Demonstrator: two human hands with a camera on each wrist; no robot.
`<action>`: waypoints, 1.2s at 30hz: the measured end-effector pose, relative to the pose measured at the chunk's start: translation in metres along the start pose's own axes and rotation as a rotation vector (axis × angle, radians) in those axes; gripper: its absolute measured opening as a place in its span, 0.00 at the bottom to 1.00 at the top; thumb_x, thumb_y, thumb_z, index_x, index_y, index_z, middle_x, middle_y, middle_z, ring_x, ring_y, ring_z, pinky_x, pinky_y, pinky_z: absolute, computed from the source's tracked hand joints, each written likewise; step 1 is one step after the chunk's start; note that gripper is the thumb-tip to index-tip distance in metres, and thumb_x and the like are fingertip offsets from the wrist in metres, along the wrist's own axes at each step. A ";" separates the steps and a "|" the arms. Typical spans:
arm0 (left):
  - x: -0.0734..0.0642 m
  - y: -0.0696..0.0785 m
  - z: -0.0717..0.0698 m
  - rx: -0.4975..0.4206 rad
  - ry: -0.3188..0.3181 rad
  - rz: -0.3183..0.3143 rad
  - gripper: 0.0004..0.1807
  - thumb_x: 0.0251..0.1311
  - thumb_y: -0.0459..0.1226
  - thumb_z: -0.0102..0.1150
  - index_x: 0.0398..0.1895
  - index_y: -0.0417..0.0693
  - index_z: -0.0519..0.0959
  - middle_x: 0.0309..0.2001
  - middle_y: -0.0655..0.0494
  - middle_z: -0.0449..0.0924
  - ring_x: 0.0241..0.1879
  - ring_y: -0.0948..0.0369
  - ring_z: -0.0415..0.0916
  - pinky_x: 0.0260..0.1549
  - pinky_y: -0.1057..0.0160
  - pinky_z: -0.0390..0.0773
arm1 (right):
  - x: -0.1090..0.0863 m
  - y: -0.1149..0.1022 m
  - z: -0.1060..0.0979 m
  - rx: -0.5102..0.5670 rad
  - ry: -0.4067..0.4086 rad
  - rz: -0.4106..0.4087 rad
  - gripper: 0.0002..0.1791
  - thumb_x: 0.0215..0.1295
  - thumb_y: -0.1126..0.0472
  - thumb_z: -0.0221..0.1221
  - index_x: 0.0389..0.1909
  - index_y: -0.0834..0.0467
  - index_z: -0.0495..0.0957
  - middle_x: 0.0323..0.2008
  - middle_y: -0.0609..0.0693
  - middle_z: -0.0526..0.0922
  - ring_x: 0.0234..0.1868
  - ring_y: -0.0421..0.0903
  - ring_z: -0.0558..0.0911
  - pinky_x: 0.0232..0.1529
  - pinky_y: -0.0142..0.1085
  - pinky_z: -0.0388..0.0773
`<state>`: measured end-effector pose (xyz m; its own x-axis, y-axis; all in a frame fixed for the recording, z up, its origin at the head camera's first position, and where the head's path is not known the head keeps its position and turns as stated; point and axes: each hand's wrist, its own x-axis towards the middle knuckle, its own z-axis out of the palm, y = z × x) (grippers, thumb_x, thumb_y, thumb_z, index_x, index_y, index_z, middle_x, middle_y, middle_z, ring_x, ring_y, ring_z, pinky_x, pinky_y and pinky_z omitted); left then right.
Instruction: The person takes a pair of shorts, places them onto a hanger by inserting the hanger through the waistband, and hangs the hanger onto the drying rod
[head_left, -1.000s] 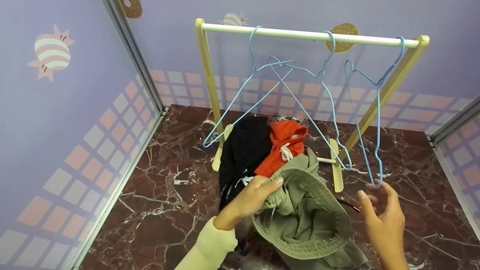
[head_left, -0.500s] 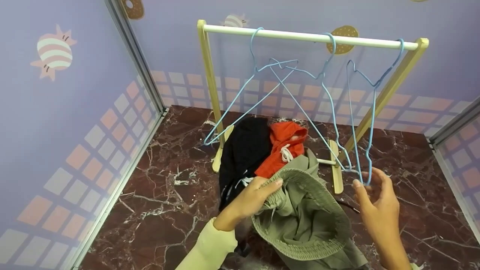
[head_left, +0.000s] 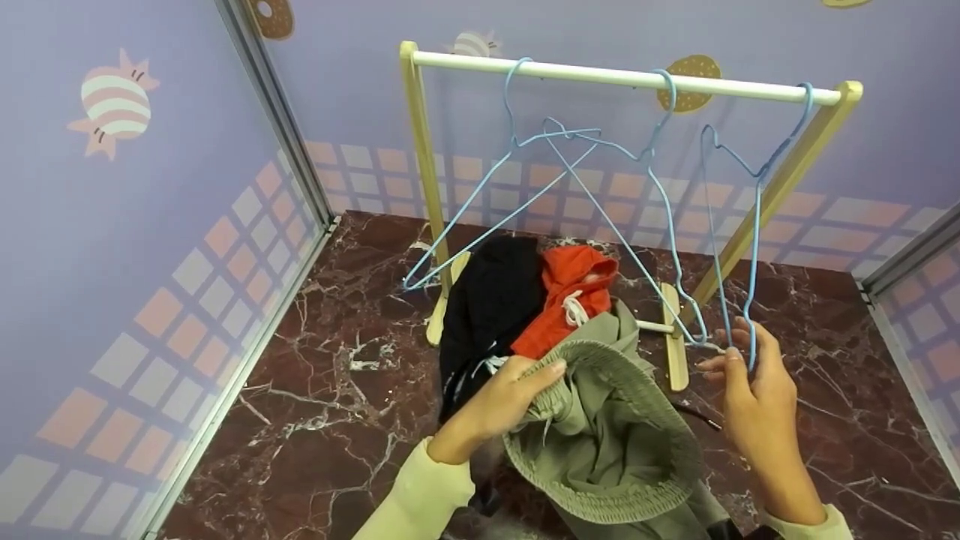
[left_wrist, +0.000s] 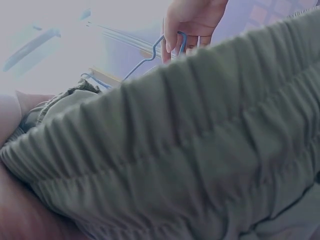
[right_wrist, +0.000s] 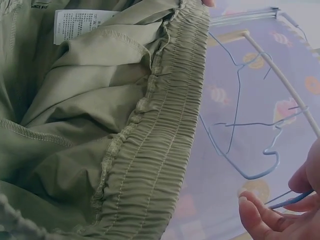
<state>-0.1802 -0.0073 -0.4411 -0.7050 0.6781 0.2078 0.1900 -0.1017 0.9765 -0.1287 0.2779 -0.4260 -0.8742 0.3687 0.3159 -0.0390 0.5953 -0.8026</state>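
gripping the olive-green garment (head_left: 622,442) at its gathered waistband with the left hand (head_left: 499,403), with the thumb laid across the elastic and the remaining fingers mostly hidden by fabric. located in the foreground, in front of the rack, with the waistband opening turned upward and exposing the inner fabric. carrying a white printed label (right_wrist: 85,25) inside, per the right wrist view; too small to read.

grasping the rightmost blue hanger (head_left: 755,255) at its lower end between the thumb and curled fingers of the right hand (head_left: 761,409); shown also in both wrist views. suspended by its hook from the white rod (head_left: 585,72), just beside the right wooden upright (head_left: 821,142).

supporting, further left along the same rod, the middle hanger (head_left: 670,208) and the left hanger (head_left: 459,216), crossing one another in the head view.

bearing, on the dark red marbled floor (head_left: 322,465), a black garment (head_left: 491,300) and a red garment (head_left: 555,296), set side by side and touching, with a white drawstring (head_left: 575,309) looped on the red one. overlapping the lower part of the red garment with olive-green fabric, as seen from the head camera. covering the left forearm with a pale yellow sleeve (head_left: 424,487).
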 end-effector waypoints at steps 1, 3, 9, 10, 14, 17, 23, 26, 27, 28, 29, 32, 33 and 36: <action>0.000 0.000 0.000 0.007 0.003 -0.002 0.29 0.75 0.41 0.38 0.10 0.45 0.55 0.12 0.62 0.49 0.12 0.67 0.46 0.17 0.69 0.53 | 0.001 0.000 0.000 -0.005 0.000 0.003 0.22 0.75 0.62 0.44 0.67 0.52 0.64 0.50 0.44 0.76 0.31 0.26 0.80 0.35 0.18 0.74; 0.000 0.000 -0.001 0.024 0.012 -0.007 0.28 0.75 0.40 0.39 0.11 0.46 0.56 0.12 0.62 0.50 0.13 0.67 0.47 0.18 0.69 0.54 | 0.003 0.001 0.000 -0.004 -0.006 0.008 0.22 0.75 0.62 0.44 0.68 0.51 0.63 0.51 0.45 0.76 0.31 0.26 0.80 0.35 0.18 0.74; 0.000 0.000 0.000 0.042 0.026 -0.037 0.26 0.74 0.40 0.40 0.12 0.48 0.57 0.13 0.62 0.51 0.14 0.68 0.49 0.19 0.70 0.57 | 0.009 -0.001 -0.001 -0.031 -0.022 0.008 0.24 0.75 0.58 0.46 0.69 0.51 0.60 0.51 0.47 0.76 0.29 0.27 0.81 0.30 0.21 0.76; 0.000 0.000 0.000 0.039 0.026 -0.040 0.26 0.74 0.40 0.40 0.12 0.48 0.57 0.13 0.62 0.52 0.14 0.68 0.49 0.19 0.70 0.57 | 0.010 -0.001 -0.001 -0.038 -0.023 0.008 0.24 0.74 0.57 0.47 0.69 0.51 0.60 0.51 0.46 0.76 0.28 0.27 0.81 0.29 0.21 0.76; 0.000 -0.001 0.000 0.034 0.028 -0.038 0.27 0.74 0.39 0.39 0.11 0.47 0.57 0.13 0.62 0.51 0.13 0.68 0.49 0.18 0.70 0.56 | 0.015 -0.002 0.000 -0.067 -0.016 0.007 0.25 0.73 0.55 0.50 0.68 0.52 0.61 0.49 0.46 0.78 0.24 0.25 0.80 0.25 0.22 0.73; -0.001 -0.002 -0.001 0.032 0.028 -0.040 0.26 0.74 0.39 0.39 0.12 0.48 0.57 0.13 0.61 0.51 0.13 0.68 0.49 0.18 0.70 0.56 | 0.019 -0.002 -0.001 -0.082 -0.022 0.002 0.25 0.73 0.54 0.50 0.68 0.54 0.62 0.50 0.50 0.79 0.22 0.23 0.78 0.24 0.22 0.73; -0.001 0.000 0.000 0.022 0.032 -0.044 0.26 0.75 0.41 0.39 0.13 0.46 0.58 0.13 0.62 0.52 0.14 0.68 0.50 0.19 0.69 0.58 | 0.026 -0.003 -0.002 -0.115 -0.017 0.018 0.24 0.74 0.51 0.47 0.67 0.54 0.64 0.39 0.54 0.81 0.20 0.25 0.77 0.23 0.23 0.73; -0.001 -0.001 0.000 0.021 0.027 -0.041 0.26 0.75 0.40 0.39 0.13 0.46 0.59 0.13 0.62 0.53 0.13 0.68 0.51 0.19 0.70 0.59 | 0.028 -0.003 -0.001 -0.117 0.010 0.012 0.23 0.75 0.49 0.44 0.65 0.54 0.68 0.33 0.53 0.79 0.18 0.27 0.77 0.23 0.22 0.71; -0.001 -0.001 0.000 0.020 0.025 -0.041 0.26 0.75 0.40 0.39 0.13 0.45 0.60 0.13 0.62 0.54 0.13 0.69 0.51 0.19 0.70 0.59 | 0.029 -0.003 -0.001 -0.118 0.021 0.003 0.23 0.76 0.49 0.43 0.64 0.55 0.69 0.32 0.53 0.79 0.17 0.27 0.76 0.24 0.22 0.70; -0.001 -0.001 0.000 0.019 0.024 -0.042 0.26 0.75 0.41 0.39 0.13 0.46 0.60 0.13 0.62 0.54 0.13 0.69 0.51 0.19 0.70 0.59 | 0.029 -0.003 0.000 -0.117 0.032 -0.007 0.23 0.76 0.48 0.42 0.63 0.55 0.70 0.32 0.53 0.78 0.17 0.27 0.76 0.25 0.22 0.69; -0.001 -0.001 0.000 0.018 0.022 -0.042 0.26 0.75 0.40 0.39 0.13 0.46 0.60 0.12 0.62 0.54 0.13 0.69 0.51 0.19 0.70 0.59 | 0.030 -0.003 0.000 -0.113 0.040 -0.018 0.23 0.77 0.48 0.41 0.62 0.56 0.72 0.33 0.53 0.78 0.17 0.27 0.76 0.24 0.22 0.69; -0.002 0.000 -0.001 0.011 0.022 -0.043 0.26 0.75 0.40 0.39 0.13 0.46 0.59 0.12 0.62 0.54 0.13 0.68 0.51 0.19 0.70 0.59 | 0.030 -0.004 0.001 -0.093 0.055 -0.046 0.23 0.78 0.49 0.38 0.59 0.57 0.74 0.38 0.53 0.76 0.17 0.28 0.76 0.23 0.22 0.70; -0.002 0.000 -0.001 0.008 0.023 -0.043 0.26 0.75 0.40 0.39 0.13 0.46 0.59 0.12 0.62 0.54 0.13 0.68 0.51 0.19 0.70 0.59 | 0.031 -0.004 0.001 -0.081 0.055 -0.049 0.23 0.78 0.50 0.37 0.58 0.57 0.75 0.39 0.54 0.77 0.17 0.29 0.76 0.22 0.22 0.70; -0.002 -0.001 -0.001 0.009 0.025 -0.040 0.26 0.75 0.41 0.39 0.12 0.48 0.58 0.12 0.63 0.53 0.13 0.68 0.50 0.19 0.70 0.58 | 0.031 -0.005 0.002 -0.045 0.060 -0.044 0.24 0.78 0.51 0.36 0.57 0.58 0.75 0.43 0.53 0.76 0.18 0.30 0.76 0.20 0.22 0.73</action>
<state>-0.1798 -0.0090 -0.4428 -0.7289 0.6632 0.1697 0.1670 -0.0681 0.9836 -0.1569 0.2853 -0.4135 -0.8415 0.3825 0.3816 -0.0539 0.6433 -0.7637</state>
